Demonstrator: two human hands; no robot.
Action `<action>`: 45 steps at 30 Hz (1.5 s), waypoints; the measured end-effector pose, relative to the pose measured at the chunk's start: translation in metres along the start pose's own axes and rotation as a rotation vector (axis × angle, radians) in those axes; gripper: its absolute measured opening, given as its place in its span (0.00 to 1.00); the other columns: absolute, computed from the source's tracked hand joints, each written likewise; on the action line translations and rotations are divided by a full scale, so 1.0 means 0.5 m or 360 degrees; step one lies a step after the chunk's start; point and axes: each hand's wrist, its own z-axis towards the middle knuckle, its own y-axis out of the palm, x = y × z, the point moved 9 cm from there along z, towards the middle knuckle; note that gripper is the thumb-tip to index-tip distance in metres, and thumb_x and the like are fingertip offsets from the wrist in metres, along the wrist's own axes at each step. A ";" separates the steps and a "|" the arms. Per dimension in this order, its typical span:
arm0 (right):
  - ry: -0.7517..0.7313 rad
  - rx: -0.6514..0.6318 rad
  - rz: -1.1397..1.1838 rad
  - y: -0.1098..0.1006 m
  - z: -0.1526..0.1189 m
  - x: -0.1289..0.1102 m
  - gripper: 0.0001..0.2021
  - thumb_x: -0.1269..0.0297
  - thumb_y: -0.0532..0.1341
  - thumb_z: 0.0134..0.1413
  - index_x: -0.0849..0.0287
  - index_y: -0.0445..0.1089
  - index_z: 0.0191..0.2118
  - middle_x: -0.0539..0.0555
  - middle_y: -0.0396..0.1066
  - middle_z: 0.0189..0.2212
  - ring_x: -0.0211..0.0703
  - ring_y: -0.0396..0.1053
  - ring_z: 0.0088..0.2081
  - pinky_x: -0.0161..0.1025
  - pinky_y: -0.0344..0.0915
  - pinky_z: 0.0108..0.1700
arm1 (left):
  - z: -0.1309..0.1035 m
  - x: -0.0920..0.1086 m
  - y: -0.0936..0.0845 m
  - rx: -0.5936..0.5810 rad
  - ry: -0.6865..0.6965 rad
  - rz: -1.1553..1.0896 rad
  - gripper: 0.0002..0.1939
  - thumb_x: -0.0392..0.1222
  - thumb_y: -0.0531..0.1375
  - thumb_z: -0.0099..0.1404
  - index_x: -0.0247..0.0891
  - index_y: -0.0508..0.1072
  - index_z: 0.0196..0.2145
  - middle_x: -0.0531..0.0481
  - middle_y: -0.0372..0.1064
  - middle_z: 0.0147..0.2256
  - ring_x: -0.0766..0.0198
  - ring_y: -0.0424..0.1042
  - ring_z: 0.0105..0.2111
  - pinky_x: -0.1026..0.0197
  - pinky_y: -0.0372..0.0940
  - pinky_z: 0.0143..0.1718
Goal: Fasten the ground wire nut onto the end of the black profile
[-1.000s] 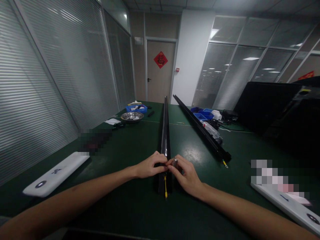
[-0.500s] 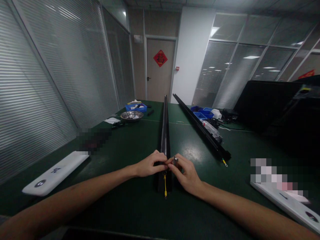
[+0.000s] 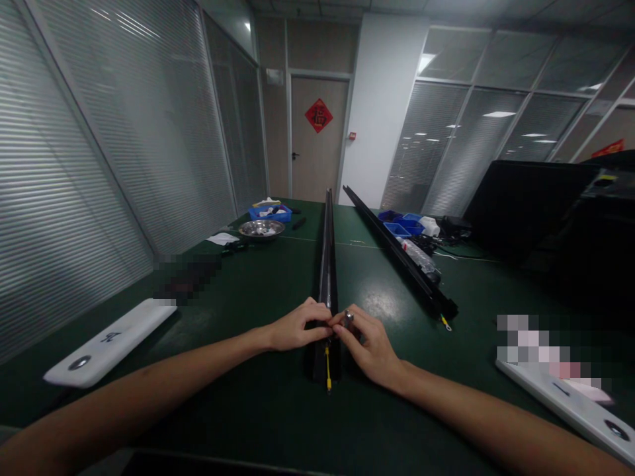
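While the last second shows almost no change, with both hands keeping the same spot and pose and only the view shifting slightly, the work seems to be fine fingertip handling at one place. The long, narrow black bar (image 3: 326,264) with a glossy strip lies lengthwise on the dark green table (image 3: 258,284), running from short of the near edge toward the far edge. Over its near end, the left hand (image 3: 300,327) arches with thumb and fingers curled in, touching the bar; the right hand (image 3: 370,345) meets it from the right, fingers bent and tips pinched together. Whatever sits between the fingertips is too small and covered to tell. A small, shiny silver metal piece (image 3: 348,320) shows at the right hand's curled fingers; whether it is gripped or worn, I cannot tell. Just below the fingers, a short yellow wire (image 3: 328,370) hangs loose along the bar's near end, pointing at the near edge. A second long black bar (image 3: 397,250) lies apart, slanting toward the table's right side, apparently untouched.
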 end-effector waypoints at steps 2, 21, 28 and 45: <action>0.0011 0.0003 -0.0013 0.000 0.000 0.001 0.08 0.64 0.58 0.71 0.58 0.75 0.44 0.53 0.70 0.34 0.41 0.67 0.31 0.39 0.64 0.34 | 0.000 -0.001 0.000 0.0002 -0.0001 -0.0006 0.22 0.56 0.51 0.77 0.37 0.71 0.36 0.51 0.68 0.33 0.61 0.66 0.37 0.58 0.53 0.45; 0.0028 0.0100 -0.0052 -0.010 -0.002 0.004 0.10 0.63 0.56 0.72 0.57 0.74 0.44 0.53 0.70 0.34 0.43 0.69 0.34 0.39 0.65 0.36 | -0.009 -0.018 -0.020 0.0261 -0.0210 -0.0305 0.19 0.49 0.42 0.81 0.40 0.64 0.59 0.48 0.72 0.41 0.59 0.70 0.43 0.57 0.61 0.49; 0.0024 0.0101 -0.0073 -0.009 -0.003 0.005 0.10 0.63 0.57 0.72 0.58 0.75 0.43 0.53 0.69 0.32 0.43 0.67 0.32 0.39 0.63 0.34 | -0.009 -0.013 -0.015 0.0210 -0.0221 -0.0326 0.12 0.36 0.44 0.76 0.39 0.64 0.50 0.51 0.69 0.38 0.61 0.68 0.39 0.57 0.62 0.48; 0.0044 0.0044 -0.0069 0.001 -0.005 0.016 0.08 0.64 0.59 0.70 0.59 0.76 0.43 0.52 0.70 0.32 0.41 0.68 0.31 0.38 0.63 0.34 | -0.002 0.007 -0.004 0.0034 0.0016 -0.0020 0.16 0.53 0.54 0.75 0.37 0.70 0.38 0.51 0.69 0.35 0.59 0.66 0.40 0.58 0.53 0.46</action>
